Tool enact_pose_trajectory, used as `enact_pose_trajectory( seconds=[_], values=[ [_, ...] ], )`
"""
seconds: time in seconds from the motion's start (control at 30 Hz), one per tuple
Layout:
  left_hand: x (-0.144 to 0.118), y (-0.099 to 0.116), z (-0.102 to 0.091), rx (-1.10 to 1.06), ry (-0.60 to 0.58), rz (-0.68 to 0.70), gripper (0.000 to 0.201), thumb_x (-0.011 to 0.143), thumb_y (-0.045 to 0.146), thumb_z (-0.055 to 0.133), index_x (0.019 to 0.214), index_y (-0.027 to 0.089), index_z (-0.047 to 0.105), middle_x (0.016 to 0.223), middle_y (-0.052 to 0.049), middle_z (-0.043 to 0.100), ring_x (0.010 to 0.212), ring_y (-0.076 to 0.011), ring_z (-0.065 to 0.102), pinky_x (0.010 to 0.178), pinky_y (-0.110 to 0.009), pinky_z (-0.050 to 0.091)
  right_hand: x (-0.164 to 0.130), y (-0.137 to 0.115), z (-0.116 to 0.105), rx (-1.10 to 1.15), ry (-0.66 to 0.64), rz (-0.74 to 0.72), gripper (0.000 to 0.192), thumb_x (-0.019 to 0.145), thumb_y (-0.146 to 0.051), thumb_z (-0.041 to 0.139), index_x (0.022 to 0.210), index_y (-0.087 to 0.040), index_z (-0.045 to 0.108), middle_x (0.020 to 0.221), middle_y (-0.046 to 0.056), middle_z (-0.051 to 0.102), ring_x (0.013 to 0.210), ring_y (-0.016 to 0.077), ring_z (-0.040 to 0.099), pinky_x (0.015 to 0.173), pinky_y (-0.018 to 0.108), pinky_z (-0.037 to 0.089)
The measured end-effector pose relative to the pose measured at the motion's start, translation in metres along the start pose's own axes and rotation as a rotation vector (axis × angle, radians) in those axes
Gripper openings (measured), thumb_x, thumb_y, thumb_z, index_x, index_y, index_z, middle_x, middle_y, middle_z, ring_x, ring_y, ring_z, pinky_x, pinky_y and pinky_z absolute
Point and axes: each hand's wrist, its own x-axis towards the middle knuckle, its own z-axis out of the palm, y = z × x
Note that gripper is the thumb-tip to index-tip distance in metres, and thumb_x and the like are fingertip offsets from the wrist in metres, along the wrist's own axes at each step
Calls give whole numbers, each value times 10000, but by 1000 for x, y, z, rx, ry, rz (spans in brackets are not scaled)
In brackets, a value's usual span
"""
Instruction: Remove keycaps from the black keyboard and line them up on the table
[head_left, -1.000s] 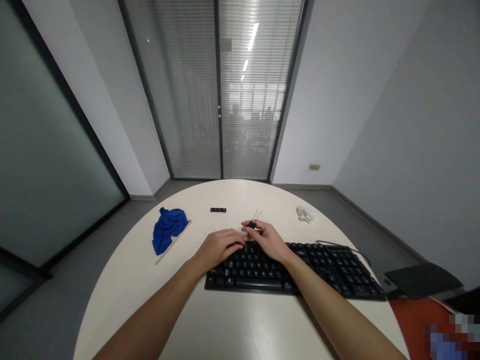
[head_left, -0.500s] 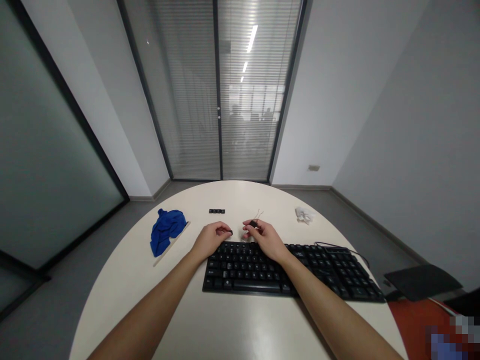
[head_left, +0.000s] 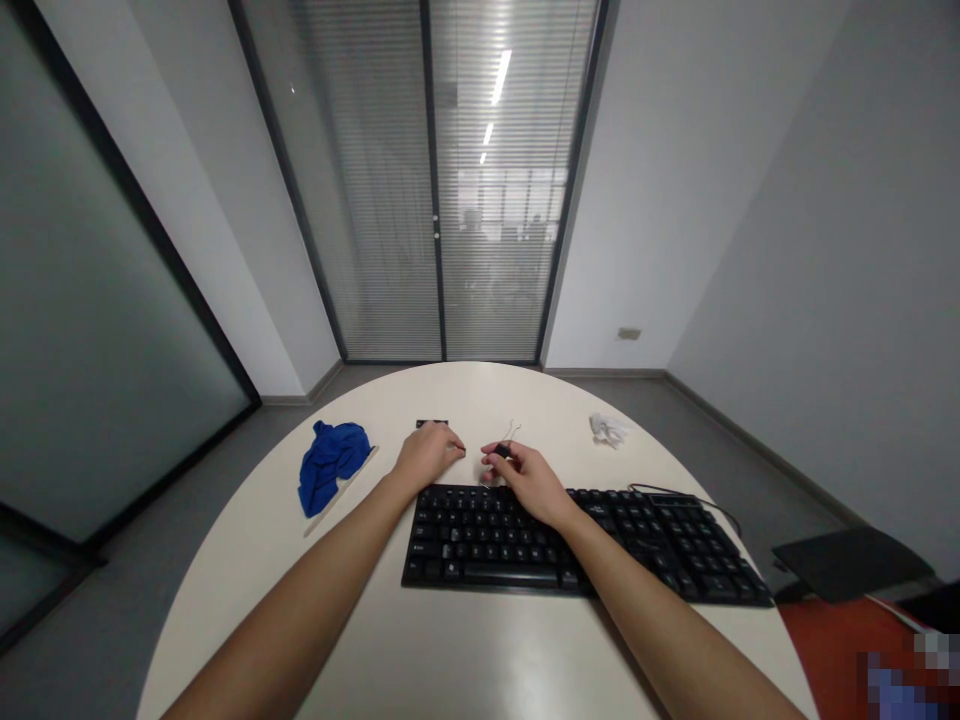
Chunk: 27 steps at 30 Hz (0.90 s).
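Observation:
A black keyboard [head_left: 487,572] lies across the table. Beyond its rear edge, my left hand [head_left: 429,456] is closed, with a small black keycap [head_left: 463,452] just showing at its fingertips. Behind that hand sits a short row of black keycaps [head_left: 421,424], partly covered by the fingers. My right hand [head_left: 531,475] hovers over the keyboard's back edge, pinching the black handle of a wire keycap puller [head_left: 503,451]. The puller's thin wire loops point away from me.
At left lies a crumpled blue cloth [head_left: 334,465] with a pale thin stick [head_left: 341,492] alongside. A crumpled white item [head_left: 609,430] rests at the back right. The keyboard cable [head_left: 697,497] curls along the right. A dark chair part [head_left: 851,562] stands beside the round table [head_left: 420,660].
My left hand has moved away from me, toward the row of keycaps, and now covers part of it. My right hand has barely shifted and still holds the puller.

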Motion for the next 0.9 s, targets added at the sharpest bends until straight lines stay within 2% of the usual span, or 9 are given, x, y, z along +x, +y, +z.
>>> enact_pose_trajectory(
  seconds=[0.17,0.4,0.9],
  values=[
    [20,-4,4,63,81,43,169,875,324,627,942,276,774,1126,-45,659,1147,-257,486,944,-344,445,0,1,0,19,-3,7,328,886,-431,590,1061,-156,630,954,65,686,777,170,690,766,317,531],
    [40,-13,10,159,121,17,165,867,262,626,948,244,769,1102,-80,661,1143,-284,473,931,-380,434,0,0,0,21,-2,8,346,888,-445,583,1064,-150,622,931,68,688,765,171,692,755,319,534],
    [43,-22,18,257,157,-10,198,868,220,615,1039,215,715,1098,-92,657,1105,-282,499,896,-391,414,-1,-2,0,-7,-1,7,329,894,-429,569,1055,-148,629,925,68,687,760,172,693,760,324,535]
  ],
)
